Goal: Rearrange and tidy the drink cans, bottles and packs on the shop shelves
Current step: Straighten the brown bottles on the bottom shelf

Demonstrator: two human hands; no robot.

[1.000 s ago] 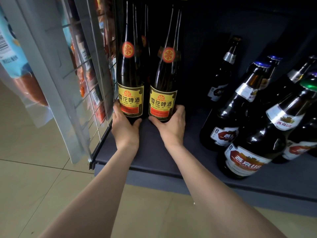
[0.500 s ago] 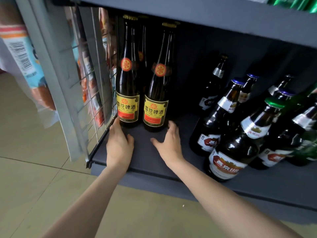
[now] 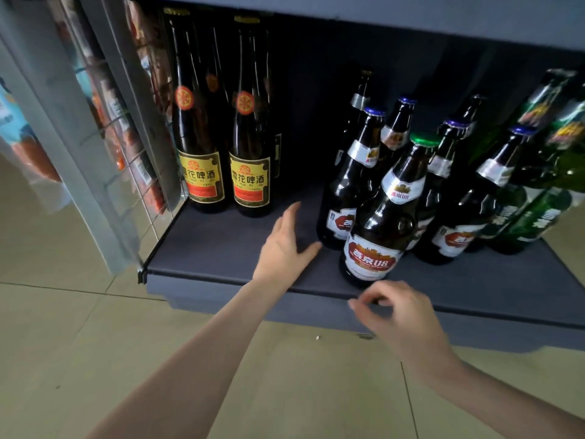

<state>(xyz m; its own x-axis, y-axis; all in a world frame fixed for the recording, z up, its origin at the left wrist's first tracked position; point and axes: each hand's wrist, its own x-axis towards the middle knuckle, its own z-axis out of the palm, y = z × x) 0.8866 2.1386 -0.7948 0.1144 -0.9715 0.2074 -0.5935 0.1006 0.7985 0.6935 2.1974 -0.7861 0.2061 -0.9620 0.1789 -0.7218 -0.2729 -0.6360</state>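
Daylight pours over the pale floor (image 3: pixel 79 327), bright and even; the shelf (image 3: pixel 221 248) recess falls off into deep gloom, its back wall nearly black; soft glints ride the shoulders of the brown bottles (image 3: pixel 376 223); the green bottles (image 3: pixel 538 185) at far right smear with blur and lean hard outward, wide-angle bending at work; the right hand (image 3: pixel 395 308) is motion-blurred at the fingers; the wire rack (image 3: pixel 126 137) on the left is soft, hazy.

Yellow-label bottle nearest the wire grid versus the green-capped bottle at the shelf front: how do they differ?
The yellow-label bottle is taller and slimmer with a gold cap and sits further back; the green-capped bottle is squatter, has a white and red label, and stands near the shelf edge. Both are dark glass, and neither hand touches them.
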